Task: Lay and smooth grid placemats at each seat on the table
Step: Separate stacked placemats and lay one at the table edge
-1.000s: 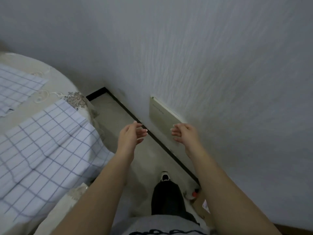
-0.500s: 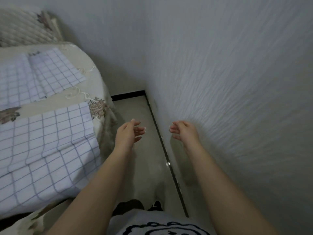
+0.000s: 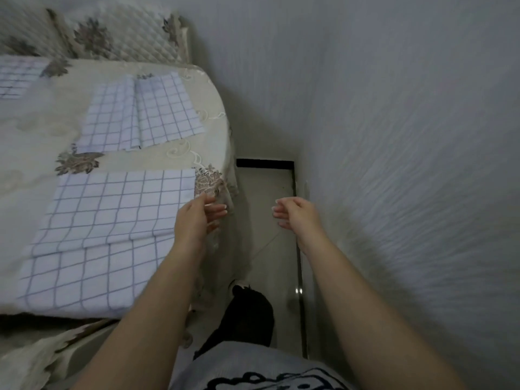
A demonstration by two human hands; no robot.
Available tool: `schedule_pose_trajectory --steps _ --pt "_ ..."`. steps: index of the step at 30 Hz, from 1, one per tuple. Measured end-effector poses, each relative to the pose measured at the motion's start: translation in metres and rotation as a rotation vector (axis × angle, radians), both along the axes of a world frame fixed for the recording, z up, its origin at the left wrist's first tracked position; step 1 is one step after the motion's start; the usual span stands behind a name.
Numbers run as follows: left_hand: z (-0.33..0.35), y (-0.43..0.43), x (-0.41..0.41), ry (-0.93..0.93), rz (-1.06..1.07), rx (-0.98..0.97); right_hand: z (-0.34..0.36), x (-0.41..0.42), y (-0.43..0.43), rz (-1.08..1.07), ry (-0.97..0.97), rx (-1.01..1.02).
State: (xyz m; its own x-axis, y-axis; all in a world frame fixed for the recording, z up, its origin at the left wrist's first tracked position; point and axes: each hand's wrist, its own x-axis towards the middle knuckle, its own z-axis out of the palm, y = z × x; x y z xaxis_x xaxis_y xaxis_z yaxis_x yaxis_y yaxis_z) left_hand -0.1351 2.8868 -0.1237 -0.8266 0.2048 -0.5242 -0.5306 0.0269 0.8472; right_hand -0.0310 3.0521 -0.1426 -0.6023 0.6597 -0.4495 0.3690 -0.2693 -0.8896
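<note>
Over the last second the view has swung off the bare wall [image 3: 394, 136] and back onto the table [image 3: 33, 130], so the work is now in front of the person again, while both arms have kept the same raised, empty pose. The left hand [image 3: 197, 218] has loosely curled fingers [image 3: 216, 212] and holds nothing, and the right hand [image 3: 295, 213] mirrors it over the floor [image 3: 264, 206], its fingers [image 3: 280, 212] half-bent and also holding nothing. The near placemat [image 3: 112, 226] lies just left of the left fingertips, its far right corner beside them; whether the hand touches the cloth cannot be told. It is thin white fabric with a blue-grey grid, and a raised fold runs across it, with the nearer part reaching the table edge. It probably still needs smoothing. Beyond the left fingertips lies a second placemat [image 3: 140, 114] with a ridge down its middle, and a third placemat [image 3: 17, 77] shows far off to their left. All lie on a cream tablecloth [image 3: 180, 153] with embroidered scrolls and brownish flowers, draped over the rounded table edge. A quilted chair back [image 3: 112, 32] stands behind the table. The wall has a fine ribbed texture, and a black skirting strip [image 3: 264, 163] closes off the narrow floor ahead of the right fingers.
</note>
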Motion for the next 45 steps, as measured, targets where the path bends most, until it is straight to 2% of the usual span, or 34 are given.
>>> schedule_pose_trajectory --steps 13,21,35,45 --pt "-0.006 0.013 -0.132 -0.019 0.288 0.001 0.002 -0.167 0.041 0.271 -0.036 0.043" --pt "0.003 -0.011 -0.199 -0.017 0.483 0.016 0.018 -0.278 0.01 0.5 -0.011 0.023" --pt "0.004 -0.129 -0.166 -0.045 1.116 0.042 0.019 -0.365 -0.129 1.144 -0.076 0.012" --pt "-0.001 -0.146 -0.095 -0.073 1.552 0.034 0.013 -0.376 -0.188 1.544 -0.07 0.042"
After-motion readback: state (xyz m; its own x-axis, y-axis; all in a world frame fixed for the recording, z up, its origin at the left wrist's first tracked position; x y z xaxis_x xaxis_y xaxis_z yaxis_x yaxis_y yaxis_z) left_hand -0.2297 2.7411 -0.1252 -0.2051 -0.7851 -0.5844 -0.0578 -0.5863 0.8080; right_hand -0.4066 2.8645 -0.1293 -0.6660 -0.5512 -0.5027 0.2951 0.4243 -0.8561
